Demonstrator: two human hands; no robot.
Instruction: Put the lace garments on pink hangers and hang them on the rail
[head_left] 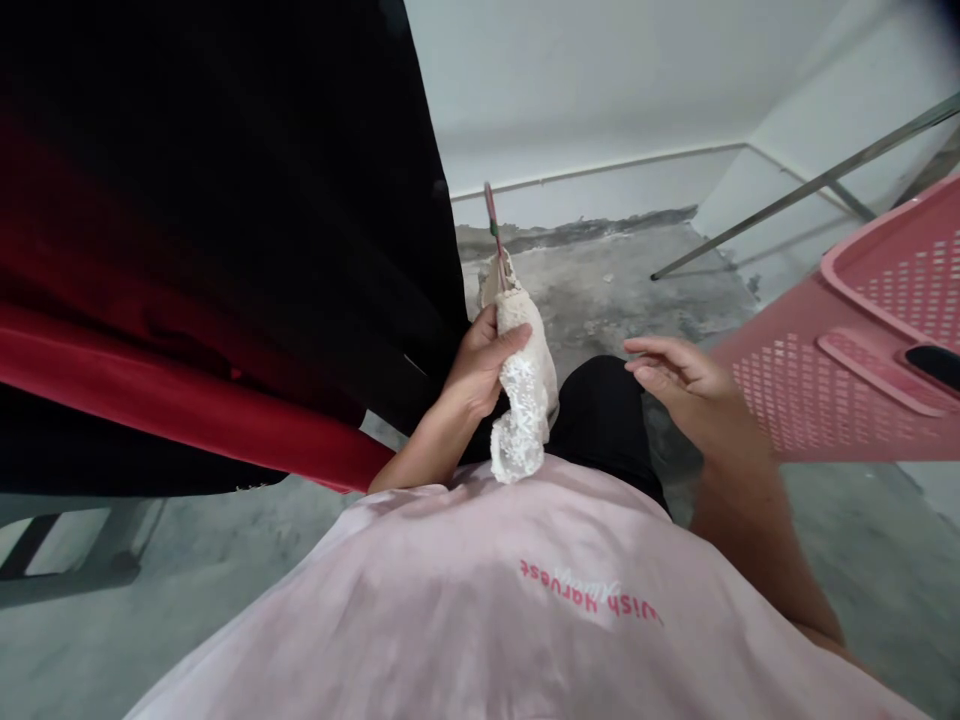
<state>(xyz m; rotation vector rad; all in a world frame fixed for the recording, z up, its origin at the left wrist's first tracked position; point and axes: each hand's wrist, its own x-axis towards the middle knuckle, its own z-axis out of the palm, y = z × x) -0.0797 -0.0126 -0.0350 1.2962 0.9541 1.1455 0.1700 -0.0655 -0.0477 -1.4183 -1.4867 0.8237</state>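
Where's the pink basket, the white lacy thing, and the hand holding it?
Pink plastic basket [825, 400], head view, on its holey side.
White lace cloth [525, 400], head view, on its lacy middle.
Left hand [480, 365], head view, on its back.

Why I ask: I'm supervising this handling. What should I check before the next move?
1. White lace cloth gripped in the left hand: ok.
2. Right hand free, open and holding nothing: ok.
3. Pink-and-green rod at the lace's top end, fastened to it: cannot tell.
4. Lace held off the concrete floor: ok.
5. Black-and-red hanging cloth clear of the left forearm: not ok, it appears to touch.
6. Pink plastic basket beside the right hand, not touching it: ok.
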